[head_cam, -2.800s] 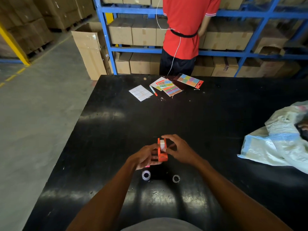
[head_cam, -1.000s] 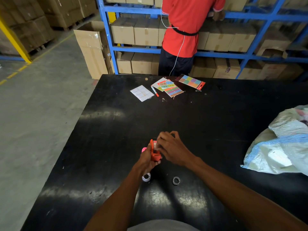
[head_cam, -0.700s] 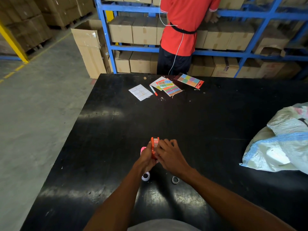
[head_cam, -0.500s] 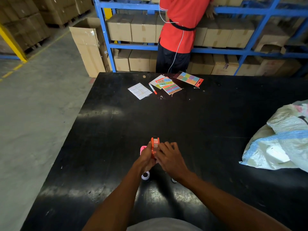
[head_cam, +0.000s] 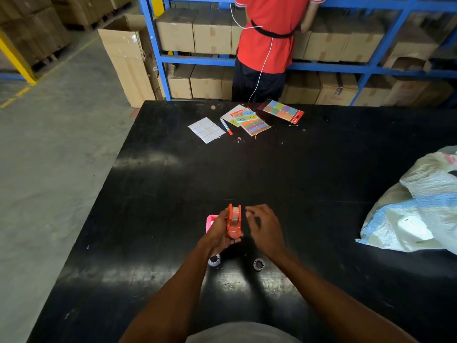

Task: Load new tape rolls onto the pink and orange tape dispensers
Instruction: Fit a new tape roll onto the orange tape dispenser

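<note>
My left hand (head_cam: 218, 235) grips the orange tape dispenser (head_cam: 234, 222) upright above the black table (head_cam: 173, 184), with a tape roll seated in its top. My right hand (head_cam: 265, 227) hovers just right of the dispenser, fingers loosely curled and apart, touching nothing that I can see. The pink dispenser (head_cam: 210, 222) lies on the table behind my left hand, mostly hidden by it. Two small tape rolls rest on the table near my wrists: one (head_cam: 214, 260) under my left wrist, another (head_cam: 258, 264) by my right wrist.
Sticker sheets (head_cam: 252, 121), a label sheet (head_cam: 206, 129) and a pen (head_cam: 226, 126) lie at the table's far edge. A plastic sack (head_cam: 415, 214) sits at the right. A person in a red shirt (head_cam: 268, 35) stands at blue shelving (head_cam: 371, 68) full of cartons.
My right hand has come off the orange dispenser and moved a little to the right. The left hand still holds the dispenser.
</note>
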The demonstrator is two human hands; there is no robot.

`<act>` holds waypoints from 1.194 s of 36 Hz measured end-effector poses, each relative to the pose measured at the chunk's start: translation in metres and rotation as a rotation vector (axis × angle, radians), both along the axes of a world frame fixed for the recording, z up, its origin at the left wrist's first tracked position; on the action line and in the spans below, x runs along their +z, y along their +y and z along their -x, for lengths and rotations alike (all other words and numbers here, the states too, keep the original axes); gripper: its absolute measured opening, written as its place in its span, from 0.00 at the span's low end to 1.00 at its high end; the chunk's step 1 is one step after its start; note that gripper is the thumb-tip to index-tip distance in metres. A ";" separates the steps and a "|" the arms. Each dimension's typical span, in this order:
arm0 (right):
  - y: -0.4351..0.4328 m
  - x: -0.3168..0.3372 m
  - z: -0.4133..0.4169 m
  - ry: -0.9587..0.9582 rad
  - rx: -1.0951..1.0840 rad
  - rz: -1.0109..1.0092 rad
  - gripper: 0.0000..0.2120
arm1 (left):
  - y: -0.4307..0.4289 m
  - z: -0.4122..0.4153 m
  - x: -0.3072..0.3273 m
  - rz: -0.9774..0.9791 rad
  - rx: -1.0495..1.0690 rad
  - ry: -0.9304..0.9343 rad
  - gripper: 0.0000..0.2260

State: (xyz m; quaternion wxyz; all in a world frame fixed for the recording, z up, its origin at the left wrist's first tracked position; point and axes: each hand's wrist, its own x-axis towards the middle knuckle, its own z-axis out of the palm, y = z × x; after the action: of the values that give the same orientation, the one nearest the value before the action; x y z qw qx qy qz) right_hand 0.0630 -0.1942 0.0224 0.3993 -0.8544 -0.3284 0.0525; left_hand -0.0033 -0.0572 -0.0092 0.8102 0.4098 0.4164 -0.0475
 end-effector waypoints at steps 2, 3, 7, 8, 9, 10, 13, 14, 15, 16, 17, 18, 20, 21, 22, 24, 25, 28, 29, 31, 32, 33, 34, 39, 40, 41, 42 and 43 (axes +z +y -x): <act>0.004 -0.002 -0.007 0.165 0.009 0.061 0.12 | -0.004 0.000 0.001 -0.008 -0.048 0.017 0.22; 0.005 -0.003 -0.009 0.213 0.033 0.089 0.12 | -0.006 -0.001 0.000 -0.002 -0.078 0.022 0.22; 0.005 -0.009 -0.009 0.285 0.064 0.112 0.11 | -0.012 -0.004 -0.010 0.015 -0.131 0.007 0.26; 0.006 -0.013 -0.010 0.302 0.053 0.117 0.12 | -0.013 -0.004 -0.012 0.023 -0.135 -0.002 0.27; 0.006 -0.016 -0.009 0.313 0.042 0.122 0.12 | -0.014 -0.004 -0.013 0.022 -0.148 0.001 0.27; 0.007 -0.019 -0.009 0.315 0.031 0.131 0.13 | -0.014 -0.004 -0.015 0.026 -0.150 -0.010 0.26; 0.007 -0.028 -0.009 0.302 0.012 0.124 0.15 | -0.013 -0.003 -0.021 0.025 -0.140 -0.017 0.22; 0.007 -0.031 -0.009 0.305 0.013 0.117 0.15 | -0.013 -0.004 -0.023 0.004 -0.141 -0.020 0.20; 0.008 -0.035 -0.010 0.311 0.013 0.105 0.15 | -0.014 -0.004 -0.023 -0.019 -0.147 -0.003 0.20; 0.008 -0.039 -0.012 0.318 0.017 0.091 0.14 | -0.014 -0.006 -0.027 -0.048 -0.140 0.007 0.20; 0.009 -0.042 -0.012 0.326 0.021 0.077 0.13 | -0.014 -0.007 -0.029 -0.083 -0.149 0.031 0.21; 0.009 -0.044 -0.013 0.329 0.022 0.068 0.12 | -0.014 -0.009 -0.033 -0.125 -0.143 0.041 0.21; 0.011 -0.047 -0.014 0.343 0.013 0.052 0.11 | -0.014 -0.010 -0.039 -0.219 -0.145 0.059 0.19; 0.011 -0.047 -0.015 0.365 0.009 0.038 0.10 | -0.012 -0.011 -0.042 -0.267 -0.151 0.073 0.18; 0.011 -0.048 -0.015 0.387 0.011 0.024 0.09 | -0.012 -0.011 -0.048 -0.314 -0.143 0.083 0.18; 0.012 -0.052 -0.015 0.429 0.027 0.011 0.09 | -0.012 -0.010 -0.055 -0.424 -0.147 0.127 0.15; 0.013 -0.055 -0.016 0.442 0.031 0.013 0.10 | -0.011 -0.011 -0.057 -0.482 -0.157 0.160 0.15; 0.012 -0.064 -0.018 0.462 0.014 0.025 0.15 | -0.011 -0.013 -0.065 -0.617 -0.195 0.228 0.12; 0.012 -0.068 -0.019 0.458 0.013 0.041 0.15 | -0.011 -0.012 -0.063 -0.649 -0.207 0.232 0.11; 0.012 -0.078 -0.022 0.461 0.012 0.075 0.13 | -0.010 -0.013 -0.066 -0.673 -0.219 0.242 0.09; 0.012 -0.082 -0.023 0.463 0.009 0.090 0.12 | -0.010 -0.013 -0.070 -0.677 -0.214 0.232 0.09; 0.012 -0.085 -0.024 0.464 0.003 0.104 0.11 | -0.010 -0.013 -0.071 -0.667 -0.217 0.226 0.09; 0.013 -0.088 -0.025 0.460 -0.004 0.114 0.11 | -0.010 -0.014 -0.076 -0.656 -0.214 0.218 0.09; 0.018 -0.091 -0.030 0.468 -0.055 0.147 0.10 | -0.007 -0.014 -0.095 -0.629 -0.218 0.223 0.12; 0.019 -0.091 -0.031 0.462 -0.054 0.158 0.10 | -0.007 -0.015 -0.090 -0.619 -0.224 0.222 0.12; 0.020 -0.090 -0.032 0.459 -0.050 0.171 0.11 | -0.008 -0.016 -0.084 -0.610 -0.230 0.221 0.12; 0.021 -0.091 -0.034 0.460 -0.046 0.185 0.12 | -0.008 -0.016 -0.082 -0.609 -0.232 0.221 0.13; 0.021 -0.091 -0.035 0.459 -0.040 0.200 0.13 | -0.009 -0.016 -0.077 -0.621 -0.234 0.221 0.13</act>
State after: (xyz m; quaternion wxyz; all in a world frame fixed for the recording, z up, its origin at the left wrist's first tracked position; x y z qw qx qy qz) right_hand 0.0980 -0.1730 -0.0685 0.3779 -0.8617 -0.2054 0.2694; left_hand 0.0131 -0.0661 -0.0867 0.5860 0.6741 0.4463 -0.0552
